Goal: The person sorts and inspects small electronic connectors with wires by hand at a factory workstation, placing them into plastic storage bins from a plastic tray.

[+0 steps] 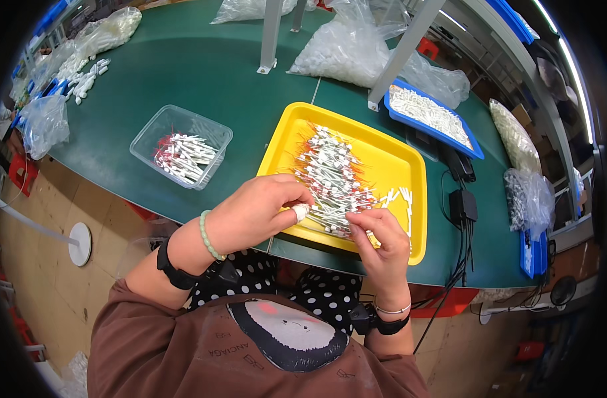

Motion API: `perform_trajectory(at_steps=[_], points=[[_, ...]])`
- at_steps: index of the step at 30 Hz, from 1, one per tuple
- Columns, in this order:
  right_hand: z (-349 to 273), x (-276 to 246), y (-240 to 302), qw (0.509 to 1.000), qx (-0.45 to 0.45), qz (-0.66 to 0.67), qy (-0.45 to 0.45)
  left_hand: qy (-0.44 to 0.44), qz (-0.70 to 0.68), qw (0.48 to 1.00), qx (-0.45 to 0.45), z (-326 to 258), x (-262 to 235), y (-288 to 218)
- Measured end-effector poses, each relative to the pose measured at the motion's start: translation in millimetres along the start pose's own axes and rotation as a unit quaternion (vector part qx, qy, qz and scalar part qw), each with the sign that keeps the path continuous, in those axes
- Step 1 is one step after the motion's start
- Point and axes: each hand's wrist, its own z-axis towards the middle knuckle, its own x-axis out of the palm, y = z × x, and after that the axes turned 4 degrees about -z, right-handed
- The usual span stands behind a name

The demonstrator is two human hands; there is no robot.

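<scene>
A yellow tray (417,174) in front of me bears a heap of slim white sticks (330,169) with thin red and orange wire-like ends. My left hand (253,207) is over the tray's near left edge, thumb and fingertips drawn together. White wrapping (301,211) covers its thumb tip. Whatever lies in this pinch is too small to make out. My right hand (385,244) reaches over the near edge, its index finger and thumb brought together beside the heap; what they hold cannot be made out. A few loose white pieces (407,199) lie at the tray's right.
A clear plastic box (139,147) with similar sticks stands left of the tray. Behind right, a blue tray (477,147) holds many white pieces. Grey posts (269,40) rise from the green table (204,73). Bags of white parts (340,53) lie behind; black cables (464,245) hang at right.
</scene>
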Motion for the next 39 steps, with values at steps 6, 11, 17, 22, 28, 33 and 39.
perform_trajectory(at_steps=[6, 11, 17, 22, 28, 33, 39], points=[[0, 1, 0, 1.0, 0.006, -0.014, -0.023, -0.003, 0.0, 1.0, 0.01, 0, 1, -1], [-3, 1, -3, 1.0, 0.009, -0.007, -0.024, -0.001, 0.001, 1.0, 0.009, -2, 0, 1], [-4, 0, -2, 1.0, 0.02, 0.014, -0.007, 0.005, 0.004, 1.0, 0.007, -2, 0, -1], [-2, 0, 0, 0.999, -0.018, 0.024, 0.033, 0.024, 0.006, 1.0, -0.004, -1, 2, -6], [-4, 14, 5, 0.991, 0.058, 0.121, -0.01, 0.026, -0.026, 0.999, 0.015, 4, 9, -10], [2, 17, 10, 0.991, -0.121, -0.022, -0.061, -0.01, -0.038, 0.996, 0.077, 2, 12, -5], [3, 16, 2, 0.993, -0.098, -0.039, -0.047, -0.011, -0.01, 0.999, 0.045, -11, -16, 7]])
